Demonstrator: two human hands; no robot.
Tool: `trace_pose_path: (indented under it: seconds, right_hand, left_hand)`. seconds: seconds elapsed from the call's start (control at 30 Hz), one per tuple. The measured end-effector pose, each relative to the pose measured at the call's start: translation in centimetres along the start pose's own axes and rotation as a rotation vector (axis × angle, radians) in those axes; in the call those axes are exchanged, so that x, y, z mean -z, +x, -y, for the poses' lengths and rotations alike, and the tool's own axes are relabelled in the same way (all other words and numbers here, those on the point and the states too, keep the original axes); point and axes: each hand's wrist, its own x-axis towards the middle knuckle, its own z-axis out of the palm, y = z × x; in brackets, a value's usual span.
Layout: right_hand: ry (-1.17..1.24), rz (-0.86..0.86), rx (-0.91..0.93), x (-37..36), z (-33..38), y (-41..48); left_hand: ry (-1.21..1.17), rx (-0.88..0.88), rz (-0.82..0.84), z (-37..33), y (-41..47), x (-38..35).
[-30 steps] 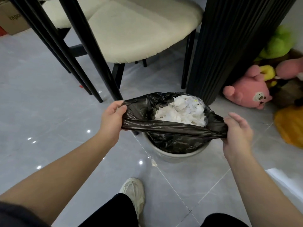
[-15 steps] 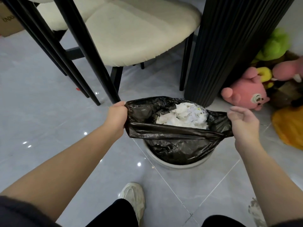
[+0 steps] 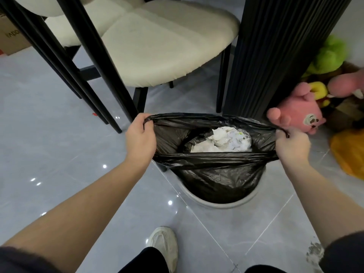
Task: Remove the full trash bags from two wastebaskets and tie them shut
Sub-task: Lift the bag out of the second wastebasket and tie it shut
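A black trash bag (image 3: 216, 180) full of crumpled white paper (image 3: 224, 142) hangs partly lifted above a round grey wastebasket (image 3: 222, 203) on the tiled floor. My left hand (image 3: 140, 139) is closed on the bag's left rim. My right hand (image 3: 291, 146) is closed on the right rim. Between them the bag's mouth is stretched wide and taut, and its lower part still sits inside the basket. Only one wastebasket is in view.
A cream-seated chair with black legs (image 3: 110, 83) stands just behind the bag. A black ribbed column (image 3: 275, 52) rises at the right. Plush toys (image 3: 299, 113) and a yellow bag (image 3: 352, 152) lie at the far right. My shoe (image 3: 163, 247) is on the floor below.
Both hands have risen and gathered both rims of the bag, lifting it further out of the wastebasket. Its mouth is now pulled wider.
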Motion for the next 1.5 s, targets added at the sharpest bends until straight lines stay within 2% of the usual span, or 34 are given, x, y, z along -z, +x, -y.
trace_pose_path:
  seconds: [0.13,0.3,0.37,0.5,0.63,0.83,1.0,1.07,1.13,1.17,1.23,1.33,1.5]
  right_hand:
    - [0.166,-0.077,0.039,-0.4,-0.8,-0.8]
    - [0.13,0.124,0.053,-0.4,-0.5,-1.0]
    - [0.113,0.109,0.095,-0.5,-0.2,-0.8]
    - [0.374,0.03,0.097,-0.1,1.5,-1.5]
    - [0.584,0.031,0.056,-0.1,2.7,-2.3]
    - [0.643,0.212,-0.012,-2.0,3.8,-5.0]
    - [0.756,0.25,-0.171,-2.8,3.5,-5.9]
    - [0.715,0.244,-0.18,-2.5,3.5,-6.1]
    - [0.636,0.268,-0.108,-2.1,3.7,-6.3]
    - [0.604,0.301,-0.058,-2.0,4.0,-6.5]
    - [0.526,0.401,0.05,-2.1,4.7,-7.1]
    - [0.404,0.461,0.159,-2.7,5.0,-7.5]
    - [0.493,0.526,0.238,-2.4,4.4,-7.8]
  left_hand:
    - [-0.003,0.028,-0.058,0.2,-0.8,0.7]
    - [0.108,0.04,0.027,0.4,-0.8,1.1]
    - [0.108,0.03,0.006,0.2,-0.7,1.3]
    - [0.034,0.014,-0.071,-0.6,-0.7,1.8]
    - [-0.039,0.046,-0.06,-1.5,-0.8,2.3]
    - [-0.102,0.071,0.151,-2.7,-1.1,1.5]
    - [-0.079,0.082,0.209,-2.5,-1.0,1.3]
    - [-0.102,0.189,0.278,-2.0,-1.4,1.2]
    - [-0.165,0.361,0.327,-1.7,-2.1,0.9]
    - [-0.181,0.394,0.333,-1.5,-2.5,0.7]
    - [-0.098,0.279,0.372,-1.4,-3.0,0.1]
    - [0.094,-0.013,0.504,-1.9,-3.6,-1.3]
    - [0.349,-0.253,0.658,-0.9,-4.4,-1.7]
